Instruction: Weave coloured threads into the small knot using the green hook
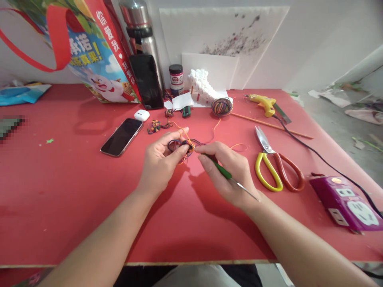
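Note:
Between the thumb and fingers of my left hand point(161, 159) is a small piece of multicolored crochet work point(187, 148), with loops of dark and orange yarn around it. My right hand point(229, 171) grips a crochet hook point(221, 169) by its green handle. The hook's front tip meets the crochet work, though fingers hide the exact contact. Its thin metal back end points toward my right wrist. An orange strand runs over my raised left index finger. Farther back sits a ball of multicolored yarn point(222, 107), from which a strand trails down toward my hands.
Scissors point(267, 159), a purple power socket point(347, 203) and a yellow glue gun point(263, 103) with its cord occupy the right side. A phone point(122, 136), an earbud case point(141, 115) and another crocheted piece point(154, 126) lie left. Behind stand a gift bag point(110, 75), an upright phone point(146, 81) and a flask point(151, 48).

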The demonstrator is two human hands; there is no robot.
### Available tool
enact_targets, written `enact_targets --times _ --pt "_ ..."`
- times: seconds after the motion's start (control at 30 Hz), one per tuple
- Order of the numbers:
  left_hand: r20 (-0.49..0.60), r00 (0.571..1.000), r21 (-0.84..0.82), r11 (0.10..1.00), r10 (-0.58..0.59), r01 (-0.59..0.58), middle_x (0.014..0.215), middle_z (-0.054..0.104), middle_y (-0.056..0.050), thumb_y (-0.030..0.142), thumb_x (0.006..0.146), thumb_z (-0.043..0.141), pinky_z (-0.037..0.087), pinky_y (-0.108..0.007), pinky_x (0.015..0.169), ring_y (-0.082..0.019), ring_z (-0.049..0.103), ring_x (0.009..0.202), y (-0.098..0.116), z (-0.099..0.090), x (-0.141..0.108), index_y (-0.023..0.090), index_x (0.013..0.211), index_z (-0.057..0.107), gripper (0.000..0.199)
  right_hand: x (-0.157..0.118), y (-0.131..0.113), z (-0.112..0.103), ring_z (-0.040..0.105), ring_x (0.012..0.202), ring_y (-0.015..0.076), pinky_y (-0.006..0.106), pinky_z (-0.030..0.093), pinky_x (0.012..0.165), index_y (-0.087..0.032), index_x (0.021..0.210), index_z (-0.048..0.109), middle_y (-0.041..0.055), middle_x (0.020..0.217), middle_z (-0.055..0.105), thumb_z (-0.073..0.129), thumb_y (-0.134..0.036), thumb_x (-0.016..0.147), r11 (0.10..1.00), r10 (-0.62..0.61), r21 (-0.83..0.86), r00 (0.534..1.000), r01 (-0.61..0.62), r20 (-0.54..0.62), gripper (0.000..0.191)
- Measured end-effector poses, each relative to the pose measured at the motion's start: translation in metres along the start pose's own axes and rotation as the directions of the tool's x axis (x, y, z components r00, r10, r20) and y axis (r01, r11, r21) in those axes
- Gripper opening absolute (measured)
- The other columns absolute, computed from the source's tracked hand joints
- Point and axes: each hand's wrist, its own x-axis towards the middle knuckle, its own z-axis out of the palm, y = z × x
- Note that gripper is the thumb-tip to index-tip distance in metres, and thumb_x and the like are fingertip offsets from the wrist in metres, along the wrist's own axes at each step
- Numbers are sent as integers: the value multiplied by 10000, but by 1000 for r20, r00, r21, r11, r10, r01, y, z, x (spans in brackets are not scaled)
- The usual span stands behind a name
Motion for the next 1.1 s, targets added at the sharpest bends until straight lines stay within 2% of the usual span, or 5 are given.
enact_targets --times 0.2,0.4,0.67,0.9,1.1 --pt "-41 986 -284 948 -163 145 716 661 45 163 653 929 452 -142 559 -27 521 578 4 8 -2 201 1042 879 394 -3 8 4 628 684 172 297 532 621 -137 1256 672 74 850 703 541 -131 1078 949 -202 -227 975 219 94 221" --pt "-76 973 -374 911 -218 174 663 591 76 131 592 947 481 -137 578 -27 532 580 9 10 -6 170 992 861 411 -2 6 7 633 730 210 336 568 644 -73 1365 620 104 882 703 531 -150 1078 917 -261 -273 954 292 146 310" --pt "33 945 -436 846 -327 308 634 411 96 151 603 974 426 -128 546 -13 416 550 11 10 -8 134 772 760 273 -6 13 18 650 745 222 334 551 631 -114 1487 511 84 910 700 475 -115 1089 810 -295 -484 943 332 153 400" --pt "-100 988 -211 973 -114 91 757 596 48 180 684 926 482 -179 628 -62 517 667 6 11 -9 205 1155 848 478 -11 3 26 647 708 232 344 529 608 -113 1582 434 92 902 701 506 -152 1083 819 -217 -521 970 241 107 506" --pt "-11 998 51 997 66 -65 867 632 22 172 808 815 514 -220 660 -82 513 683 4 5 -7 256 1317 811 515 -9 -3 17 711 750 193 308 587 686 -155 1395 641 102 945 747 568 -148 1072 978 -55 -198 998 58 25 331"
